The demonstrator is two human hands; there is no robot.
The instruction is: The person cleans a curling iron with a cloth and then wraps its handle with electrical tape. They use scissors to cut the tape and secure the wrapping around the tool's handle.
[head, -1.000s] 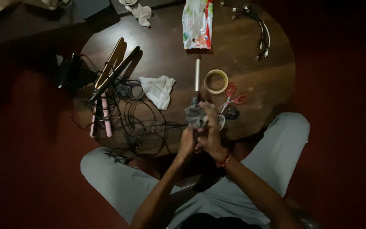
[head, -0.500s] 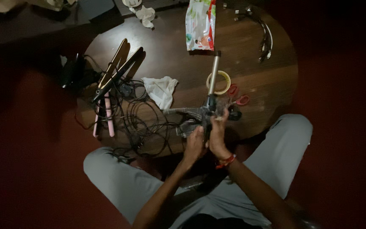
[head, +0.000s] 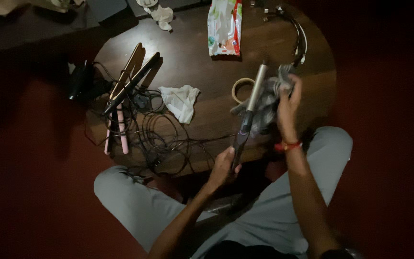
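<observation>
Hands now apart: curling iron (head: 248, 112) tilted up over counter (head: 192, 62), cloth risen along barrel. My left hand (head: 224, 165), arm bent, closed round dark handle end. My right hand (head: 287, 103), raised, fingers wrapped on grey cloth (head: 267, 103) pressed against metal barrel, beside tape roll (head: 240, 88).

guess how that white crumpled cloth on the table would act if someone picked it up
The white crumpled cloth would probably go limp and hang, since it lies in soft folds on the round wooden table. It looks thin, so likely light. Lying flat, it is unlikely to roll or tip.
</observation>
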